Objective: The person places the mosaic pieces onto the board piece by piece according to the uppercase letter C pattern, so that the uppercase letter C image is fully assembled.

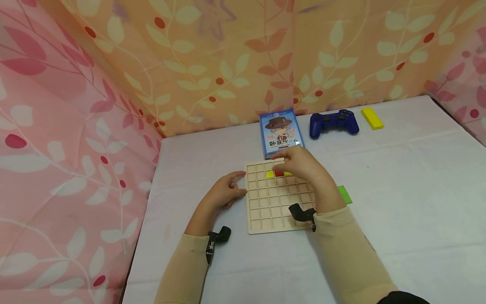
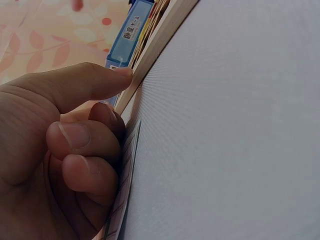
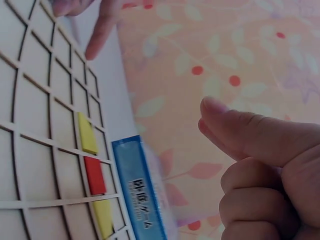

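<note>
A wooden grid board [image 1: 265, 202] lies on the table, with a yellow tile [image 1: 270, 174], a red tile [image 1: 279, 173] and another yellow tile [image 3: 103, 218] in a row near its far side. My left hand [image 1: 224, 192] touches the board's left edge with thumb and index finger; its other fingers curl inward. Beside those fingers, a thin flat piece with a lined pattern [image 2: 120, 205] shows in the left wrist view. Over the tiles hovers my right hand [image 1: 300, 164], thumb and index fingertip apart in the head view, nothing visible between them.
Touching the board's far side is a blue box with a cartoon figure [image 1: 281, 133]. Further right lie a blue game controller [image 1: 334, 122] and a yellow block [image 1: 372, 118]. A green piece [image 1: 344, 194] sits by the right wrist. Patterned cloth [image 1: 228, 63] hangs behind the table.
</note>
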`<state>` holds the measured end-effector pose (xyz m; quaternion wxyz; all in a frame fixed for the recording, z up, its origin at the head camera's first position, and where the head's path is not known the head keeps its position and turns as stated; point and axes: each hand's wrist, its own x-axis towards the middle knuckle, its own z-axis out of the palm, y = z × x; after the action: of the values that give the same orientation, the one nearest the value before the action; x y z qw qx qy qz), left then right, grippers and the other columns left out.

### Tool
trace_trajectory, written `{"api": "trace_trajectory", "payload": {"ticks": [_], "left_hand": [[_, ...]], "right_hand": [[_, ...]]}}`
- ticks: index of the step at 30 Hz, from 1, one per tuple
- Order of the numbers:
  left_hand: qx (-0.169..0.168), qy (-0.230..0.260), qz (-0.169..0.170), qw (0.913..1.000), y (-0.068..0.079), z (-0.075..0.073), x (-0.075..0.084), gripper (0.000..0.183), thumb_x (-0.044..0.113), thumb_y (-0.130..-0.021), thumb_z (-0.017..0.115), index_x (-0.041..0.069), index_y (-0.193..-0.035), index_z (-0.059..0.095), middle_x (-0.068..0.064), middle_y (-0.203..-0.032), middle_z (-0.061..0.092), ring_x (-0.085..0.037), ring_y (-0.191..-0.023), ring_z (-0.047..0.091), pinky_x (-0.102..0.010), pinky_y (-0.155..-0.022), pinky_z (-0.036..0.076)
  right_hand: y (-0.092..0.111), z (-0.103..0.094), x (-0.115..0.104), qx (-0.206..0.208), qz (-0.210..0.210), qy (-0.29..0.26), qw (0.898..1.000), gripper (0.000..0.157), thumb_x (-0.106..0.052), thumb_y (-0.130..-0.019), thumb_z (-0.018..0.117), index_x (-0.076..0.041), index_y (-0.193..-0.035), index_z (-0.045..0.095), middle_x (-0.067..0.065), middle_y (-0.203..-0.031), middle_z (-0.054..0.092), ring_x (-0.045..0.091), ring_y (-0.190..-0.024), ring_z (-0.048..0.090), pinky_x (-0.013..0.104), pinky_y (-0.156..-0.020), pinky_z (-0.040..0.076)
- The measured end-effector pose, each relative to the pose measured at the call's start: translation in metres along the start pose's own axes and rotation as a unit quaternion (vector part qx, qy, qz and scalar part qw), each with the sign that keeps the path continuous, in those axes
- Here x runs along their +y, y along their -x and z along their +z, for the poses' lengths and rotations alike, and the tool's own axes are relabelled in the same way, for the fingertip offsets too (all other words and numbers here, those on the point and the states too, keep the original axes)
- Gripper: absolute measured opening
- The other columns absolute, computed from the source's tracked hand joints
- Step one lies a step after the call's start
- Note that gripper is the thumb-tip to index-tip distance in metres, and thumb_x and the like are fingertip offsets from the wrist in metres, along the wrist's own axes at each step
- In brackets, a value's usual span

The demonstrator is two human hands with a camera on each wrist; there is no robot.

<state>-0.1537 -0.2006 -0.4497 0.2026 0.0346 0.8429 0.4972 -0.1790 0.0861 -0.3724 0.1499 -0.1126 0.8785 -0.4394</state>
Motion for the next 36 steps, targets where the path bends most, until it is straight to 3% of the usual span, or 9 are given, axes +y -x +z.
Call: {"api": "trace_trajectory", "payload": {"ticks": [9,15,25,30,36], "left_hand": [[-0.003,-0.004,0.008,1.0,0.001,-0.001,-0.002,0.068,0.02,-0.091,0.081,0.028,-0.151,0.052,-0.004,-0.06,0.052,-0.015,-0.038,0.038,-0.029,-0.037,0.034],[-0.001,-0.005,0.004,1.0,0.004,-0.003,-0.003,0.068,0.02,-0.091,0.081,0.027,-0.152,0.051,-0.004,-0.06,0.052,-0.015,-0.037,0.039,-0.029,-0.037,0.034],[-0.009,-0.005,0.003,0.9999,0.001,-0.001,0.0,0.068,0.021,-0.091,0.081,0.028,-0.151,0.051,-0.004,-0.061,0.052,-0.015,-0.038,0.039,-0.029,-0.038,0.034],[-0.006,-0.007,0.001,1.0,0.001,0.0,0.0,0.068,0.021,-0.091,0.081,0.027,-0.152,0.051,-0.004,-0.059,0.052,-0.015,-0.038,0.039,-0.029,-0.038,0.034],[0.004,-0.013,0.004,0.9999,0.003,0.0,0.001,0.068,0.02,-0.09,0.081,0.026,-0.151,0.052,-0.004,-0.059,0.052,-0.015,-0.038,0.039,-0.029,-0.037,0.033]], "right_hand": [[0.02,-0.015,-0.007,0.019,-0.011,-0.037,0.999,0.038,-0.029,-0.092,0.078,-0.015,-0.127,0.074,-0.002,-0.061,0.034,0.016,-0.052,0.03,0.029,-0.051,0.027],[0.034,-0.026,-0.001,0.005,0.011,-0.051,0.999,0.044,-0.035,-0.091,0.079,-0.017,-0.131,0.072,-0.001,-0.066,0.03,0.019,-0.059,0.031,0.033,-0.056,0.029],[0.062,-0.06,0.035,0.03,0.049,-0.022,0.998,0.05,-0.043,-0.09,0.08,-0.016,-0.13,0.071,0.002,-0.07,0.033,0.021,-0.066,0.036,0.037,-0.064,0.034],[0.075,-0.074,0.054,0.024,0.072,-0.008,0.997,0.055,-0.043,-0.09,0.079,-0.012,-0.134,0.068,0.001,-0.068,0.034,0.02,-0.068,0.039,0.038,-0.07,0.033],[0.086,-0.083,0.077,-0.007,0.114,0.005,0.993,0.059,-0.039,-0.09,0.079,-0.009,-0.138,0.064,-0.001,-0.068,0.037,0.017,-0.06,0.037,0.032,-0.058,0.031]]}}
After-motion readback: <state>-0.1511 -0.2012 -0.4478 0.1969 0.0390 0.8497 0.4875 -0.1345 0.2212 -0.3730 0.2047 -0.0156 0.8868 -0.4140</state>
